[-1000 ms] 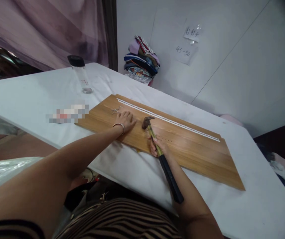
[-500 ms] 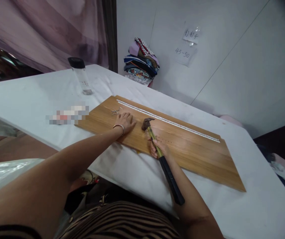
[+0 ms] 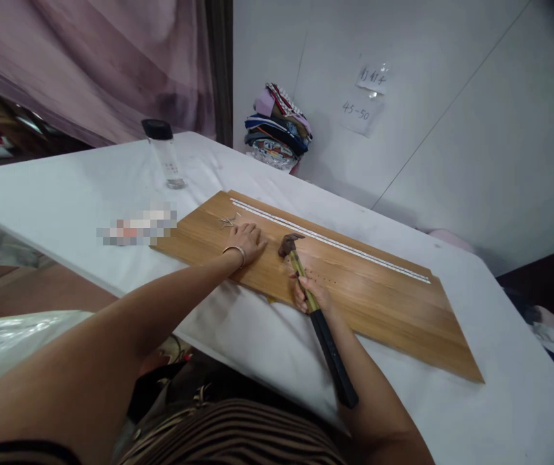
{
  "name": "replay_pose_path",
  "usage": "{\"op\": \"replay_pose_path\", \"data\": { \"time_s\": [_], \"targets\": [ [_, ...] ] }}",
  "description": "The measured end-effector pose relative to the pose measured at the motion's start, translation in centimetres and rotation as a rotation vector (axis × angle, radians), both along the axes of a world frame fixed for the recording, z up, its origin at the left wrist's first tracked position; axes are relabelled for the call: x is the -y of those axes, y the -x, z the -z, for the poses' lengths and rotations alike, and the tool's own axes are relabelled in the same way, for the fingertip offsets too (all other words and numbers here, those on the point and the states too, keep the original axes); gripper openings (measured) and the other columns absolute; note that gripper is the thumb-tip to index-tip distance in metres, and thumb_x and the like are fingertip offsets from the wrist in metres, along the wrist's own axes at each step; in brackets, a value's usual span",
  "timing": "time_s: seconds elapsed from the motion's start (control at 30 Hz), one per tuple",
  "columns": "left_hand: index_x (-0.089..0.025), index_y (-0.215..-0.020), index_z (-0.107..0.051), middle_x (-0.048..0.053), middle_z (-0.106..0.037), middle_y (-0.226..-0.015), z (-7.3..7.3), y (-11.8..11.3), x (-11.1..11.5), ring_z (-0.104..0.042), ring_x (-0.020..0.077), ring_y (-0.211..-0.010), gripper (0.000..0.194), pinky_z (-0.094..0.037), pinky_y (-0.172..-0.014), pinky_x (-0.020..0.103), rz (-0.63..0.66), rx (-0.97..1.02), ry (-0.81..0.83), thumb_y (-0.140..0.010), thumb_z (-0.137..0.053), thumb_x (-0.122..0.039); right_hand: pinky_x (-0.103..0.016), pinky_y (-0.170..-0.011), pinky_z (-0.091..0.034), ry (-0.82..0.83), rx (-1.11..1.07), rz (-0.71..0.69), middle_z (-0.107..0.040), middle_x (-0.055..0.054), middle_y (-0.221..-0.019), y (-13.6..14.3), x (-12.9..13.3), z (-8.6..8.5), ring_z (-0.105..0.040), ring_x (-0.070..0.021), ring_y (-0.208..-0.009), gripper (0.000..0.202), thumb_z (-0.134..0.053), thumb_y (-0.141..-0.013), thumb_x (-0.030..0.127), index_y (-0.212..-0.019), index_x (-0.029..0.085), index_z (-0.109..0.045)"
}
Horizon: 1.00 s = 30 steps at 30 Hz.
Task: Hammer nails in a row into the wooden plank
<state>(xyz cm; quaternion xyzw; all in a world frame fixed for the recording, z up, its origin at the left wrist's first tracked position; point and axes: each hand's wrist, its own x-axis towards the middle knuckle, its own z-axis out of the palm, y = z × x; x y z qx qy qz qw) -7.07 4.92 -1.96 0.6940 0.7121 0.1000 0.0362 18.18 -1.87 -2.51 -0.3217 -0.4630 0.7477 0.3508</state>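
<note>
A long wooden board [image 3: 374,310] lies across the table. My left hand [image 3: 248,243] rests flat on its left part, palm down and fingers stretched out. Just beyond those fingers is a small heap of nails [image 3: 228,221]. My right hand [image 3: 312,294] is wrapped round the yellow part of a claw hammer [image 3: 328,352], over the board's near edge. The hammer's rusty head points away from me, and its black grip end reaches back along my right forearm. Several small dark holes or nail heads form a row right of my right hand. Two white measuring strips [image 3: 330,240] run along the board's far side.
A white cloth covers the table [image 3: 64,194]. On it, left of the board, stand a black-lidded clear bottle [image 3: 164,155] and a blurred-out item [image 3: 136,226]. Folded clothes [image 3: 279,126] are piled by the wall, which bears paper notes [image 3: 357,113]. A pink curtain [image 3: 112,64] hangs at left.
The whole view has shifted slightly, with things sitting a little lower and to the right. Both hands and the hammer keep nearly the same place over the board.
</note>
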Motion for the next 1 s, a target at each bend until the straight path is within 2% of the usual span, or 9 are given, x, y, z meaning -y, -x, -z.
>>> {"op": "replay_pose_path", "data": {
  "time_s": [0.47,0.63,1.0],
  "targets": [
    [-0.019,-0.139,-0.068,0.016,-0.054,-0.164,0.0,-0.1,-0.1,-0.045,0.033,-0.152,0.052,-0.031,-0.123,0.051,-0.002,0.007,0.013,-0.104,-0.042,-0.048,-0.021,-0.031,-0.034,-0.008,0.0,0.0,-0.05,0.01,-0.047,0.0,0.0,0.3,-0.037,-0.0089,-0.029,0.047,-0.083,-0.068,0.06,-0.095,0.024,-0.068],
    [-0.022,-0.136,-0.069,0.014,-0.057,-0.161,0.2,0.0,-0.1,-0.047,0.0322,-0.15,0.049,-0.032,-0.123,0.051,0.004,0.01,0.0,-0.104,-0.043,-0.048,-0.021,-0.029,-0.033,-0.006,-0.002,-0.001,-0.052,0.009,-0.046,0.0,0.1,0.3,-0.038,-0.0092,-0.029,0.047,-0.084,-0.068,0.059,-0.094,0.023,-0.069],
    [-0.018,-0.138,-0.068,0.016,-0.054,-0.163,-0.2,-0.1,0.0,-0.046,0.0334,-0.152,0.052,-0.031,-0.124,0.051,0.0,-0.002,0.022,-0.104,-0.041,-0.048,-0.02,-0.029,-0.035,-0.029,-0.057,-0.042,-0.053,0.011,-0.047,-0.2,-0.5,1.4,-0.039,-0.0088,-0.029,0.047,-0.082,-0.074,0.058,-0.099,0.022,-0.064]
  ]
}}
